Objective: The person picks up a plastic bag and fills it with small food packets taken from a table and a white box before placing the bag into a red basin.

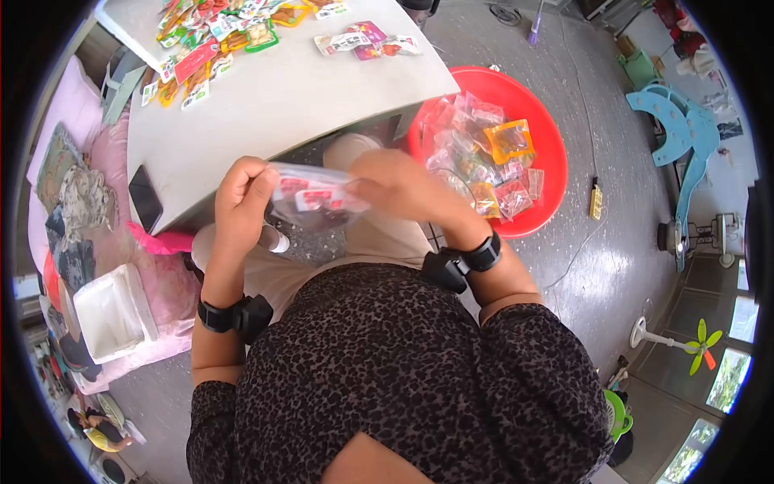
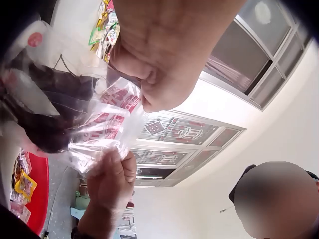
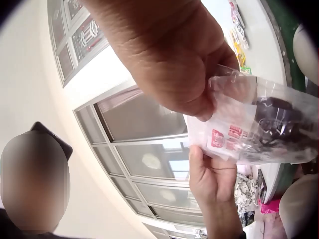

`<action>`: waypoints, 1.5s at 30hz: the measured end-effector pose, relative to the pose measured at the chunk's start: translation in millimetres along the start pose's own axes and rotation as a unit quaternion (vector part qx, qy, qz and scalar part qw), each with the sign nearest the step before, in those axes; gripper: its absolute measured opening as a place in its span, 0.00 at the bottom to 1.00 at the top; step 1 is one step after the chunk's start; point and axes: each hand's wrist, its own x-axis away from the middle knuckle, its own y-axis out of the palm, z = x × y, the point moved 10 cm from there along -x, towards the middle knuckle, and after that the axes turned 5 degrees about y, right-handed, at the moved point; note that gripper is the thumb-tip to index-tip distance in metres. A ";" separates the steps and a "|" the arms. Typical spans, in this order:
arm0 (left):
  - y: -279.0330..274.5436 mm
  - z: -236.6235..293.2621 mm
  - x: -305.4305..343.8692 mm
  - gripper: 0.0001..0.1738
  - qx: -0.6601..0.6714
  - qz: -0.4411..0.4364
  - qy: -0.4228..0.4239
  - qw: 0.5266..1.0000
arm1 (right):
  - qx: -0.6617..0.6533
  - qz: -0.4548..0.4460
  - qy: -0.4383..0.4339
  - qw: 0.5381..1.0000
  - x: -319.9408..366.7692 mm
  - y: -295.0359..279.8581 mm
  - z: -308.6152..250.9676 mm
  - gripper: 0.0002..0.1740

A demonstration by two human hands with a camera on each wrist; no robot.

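Note:
Between the two hands, above the lap, a clear plastic bag (image 1: 310, 216) is stretched by its upper edge. White packets with red print (image 1: 318, 199) show inside it. Dark contents (image 3: 279, 117) fill the bag's lower part in the right wrist view. My left hand (image 1: 243, 202) pinches one corner between thumb and curled fingers. At the opposite corner my right hand (image 1: 403, 187), slightly blurred in the head view, pinches the bag with thumb and fingers. The left wrist view shows the right hand's fingertips (image 2: 114, 164) on the film.
Colourful snack packets (image 1: 226, 36) lie heaped on the white table (image 1: 306, 97), with several more (image 1: 371, 40) farther right. A phone (image 1: 145, 198) rests at the table's left edge. On the floor to the right stands a red basin (image 1: 552, 173) of clear bags and packets.

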 end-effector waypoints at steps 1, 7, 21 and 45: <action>1.3 -4.6 -0.2 0.06 0.018 0.001 -0.002 1.000 | -0.002 0.023 -0.001 1.000 7.9 -12.7 5.4 0.05; 3.7 -62.1 15.6 0.05 0.013 -0.039 -0.095 0.995 | -0.058 0.203 0.301 0.930 112.7 -125.9 132.0 0.04; -110.2 -174.3 99.0 0.05 -0.292 0.022 -0.151 0.944 | 0.286 0.371 0.541 0.698 363.0 -206.0 304.4 0.14; -122.3 -124.2 123.8 0.05 -0.632 0.020 -0.044 0.773 | 0.267 -0.031 0.483 0.833 191.0 57.5 470.3 0.14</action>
